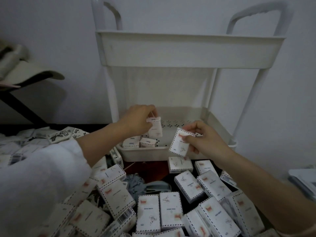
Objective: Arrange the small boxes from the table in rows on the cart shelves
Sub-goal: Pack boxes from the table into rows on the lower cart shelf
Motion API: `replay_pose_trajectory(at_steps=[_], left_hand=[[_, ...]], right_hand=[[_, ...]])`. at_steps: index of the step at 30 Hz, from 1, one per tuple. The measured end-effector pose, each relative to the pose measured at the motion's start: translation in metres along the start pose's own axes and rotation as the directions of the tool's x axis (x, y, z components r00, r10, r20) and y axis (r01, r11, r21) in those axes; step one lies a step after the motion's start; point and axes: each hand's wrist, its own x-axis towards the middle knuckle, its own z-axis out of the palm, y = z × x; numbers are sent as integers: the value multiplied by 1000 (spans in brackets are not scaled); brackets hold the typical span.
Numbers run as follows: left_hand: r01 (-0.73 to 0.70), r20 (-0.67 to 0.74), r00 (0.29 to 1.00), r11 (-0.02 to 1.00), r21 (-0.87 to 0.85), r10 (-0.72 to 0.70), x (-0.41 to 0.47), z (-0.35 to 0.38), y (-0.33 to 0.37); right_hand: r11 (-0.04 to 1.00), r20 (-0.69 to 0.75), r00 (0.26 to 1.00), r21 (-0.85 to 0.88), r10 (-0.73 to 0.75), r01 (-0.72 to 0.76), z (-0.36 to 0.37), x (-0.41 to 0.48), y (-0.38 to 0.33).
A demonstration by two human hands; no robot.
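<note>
Cart tray with two boxes; left hand, right hand each pinching a box.

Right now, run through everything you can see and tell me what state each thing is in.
Left hands side, left hand: grips the left box, upright over the lower shelf.
Right hand: pinches the right box, tilted, by the shelf's front rim.
Lower shelf: nearly bare.
Shelved boxes: two, side by side, front left corner.
Upper shelf: inside hidden.
Table boxes: loose, unsorted pile.
</note>
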Motion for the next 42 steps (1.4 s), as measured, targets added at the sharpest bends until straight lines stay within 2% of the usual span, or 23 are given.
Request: replay_pose_trajectory(at_steps=[3, 5, 7, 10, 13, 18, 21, 24, 29, 32, 35, 39, 42], left_hand=[[14, 156, 988, 999, 37, -20, 1, 5, -9], [5, 210, 978, 998, 61, -18, 0, 5, -14], [-12, 231, 973, 999, 52, 0, -1, 4, -16], [-19, 265, 964, 1000, 18, 14, -3, 0, -18], [-20, 290, 957, 999, 44, 7, -6, -1, -17], [-81, 321, 947, 982, 173, 21, -14, -1, -12], [-147, 289, 955, 957, 249, 71, -24, -3, -11], [-173, 241, 963, 959, 224, 118, -38, -8, -11], [-189, 151, 973, 977, 96, 173, -62, -25, -9], [-184, 176, 970, 979, 83, 168, -76, -35, -9], [-172, 229, 962, 981, 92, 147, -92, -38, -9], [-184, 312, 937, 982, 47, 160, -112, -35, 1], [-210, 355, 909, 976, -65, 219, -124, -30, 21]], right_hand=[[999, -31, 999, 16, -36, 37, 3, 8, -5], [999, -61, 997, 7, -43, 44, 6, 17, -8], [995, -74, 995, -76, -74, 68, 12, 27, -9], [948, -81, 983, -291, -162, 132, 25, 42, -13], [933, -8, 982, -315, -187, 174, 45, 58, -16], [964, 123, 990, -246, -66, 95, 71, 79, -17], [987, 313, 949, -157, 35, 16, 78, 85, -17], [987, 382, 923, -160, 54, 9, 81, 85, -17], [961, 394, 917, -270, 57, 57, 89, 79, -10], [961, 358, 931, -273, 66, 37, 90, 77, -9], [936, 317, 947, -346, 54, 62, 88, 72, -8], [863, 265, 962, -469, -67, 189, 84, 55, -13], [792, 236, 955, -540, -181, 284, 70, 31, -24]])
